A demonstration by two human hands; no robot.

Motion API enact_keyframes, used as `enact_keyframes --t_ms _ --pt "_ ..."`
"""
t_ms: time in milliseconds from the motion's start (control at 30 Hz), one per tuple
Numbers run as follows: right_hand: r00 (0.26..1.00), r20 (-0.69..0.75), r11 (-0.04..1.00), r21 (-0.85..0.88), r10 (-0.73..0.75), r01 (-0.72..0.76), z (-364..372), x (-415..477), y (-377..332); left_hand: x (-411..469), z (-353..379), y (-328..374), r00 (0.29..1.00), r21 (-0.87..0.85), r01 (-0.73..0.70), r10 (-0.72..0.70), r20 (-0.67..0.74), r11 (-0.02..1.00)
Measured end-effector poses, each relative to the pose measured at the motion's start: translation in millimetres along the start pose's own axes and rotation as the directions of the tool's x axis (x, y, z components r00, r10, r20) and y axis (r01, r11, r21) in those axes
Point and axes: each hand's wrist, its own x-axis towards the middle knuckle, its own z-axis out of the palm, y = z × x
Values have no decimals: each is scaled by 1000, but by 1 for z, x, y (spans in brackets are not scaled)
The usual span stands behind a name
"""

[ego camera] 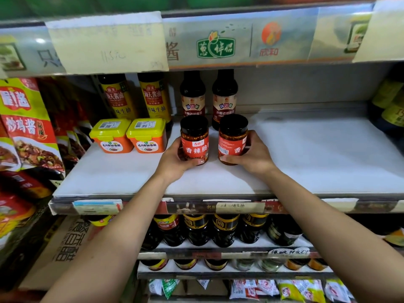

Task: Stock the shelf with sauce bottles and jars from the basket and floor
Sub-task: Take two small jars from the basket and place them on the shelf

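Two red-labelled chili sauce jars with black lids stand upright on the white shelf board (317, 154). My left hand (175, 158) grips the left jar (194, 139) from its left side and below. My right hand (254, 155) grips the right jar (232, 138) from its right side. Both jars sit just in front of two dark soy sauce bottles (192, 94) with red and cream labels. The basket and the floor are out of view.
Two yellow-labelled soy sauce bottles (119, 97) stand at the back left, with two orange tubs with yellow lids (112, 135) in front of them. Sauce pouches (28, 127) hang at the left. Dark bottles (391, 106) stand at the far right. Lower shelves (218, 230) hold several bottles.
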Motion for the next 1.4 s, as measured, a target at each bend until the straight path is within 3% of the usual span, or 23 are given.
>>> enact_keyframes --t_ms 233,633,867,1133,1400 --pt "986 164 990 136 8 -31 -8 5 11 0 1 0 1000 -22 -1 1 14 1000" --pt "1000 -22 1000 -20 -15 15 2 3 5 1 0 -1 1000 -17 9 -9 20 1000" --pt "992 125 997 74 3 -12 -6 4 12 1 0 0 1000 -15 9 -8 21 1000" --pt "1000 -4 1000 -2 -20 20 -3 -2 3 -1 1 3 999 -19 13 -13 34 1000" --pt "998 57 999 -35 -13 15 -7 -1 7 0 0 1 999 -3 24 -23 34 1000"
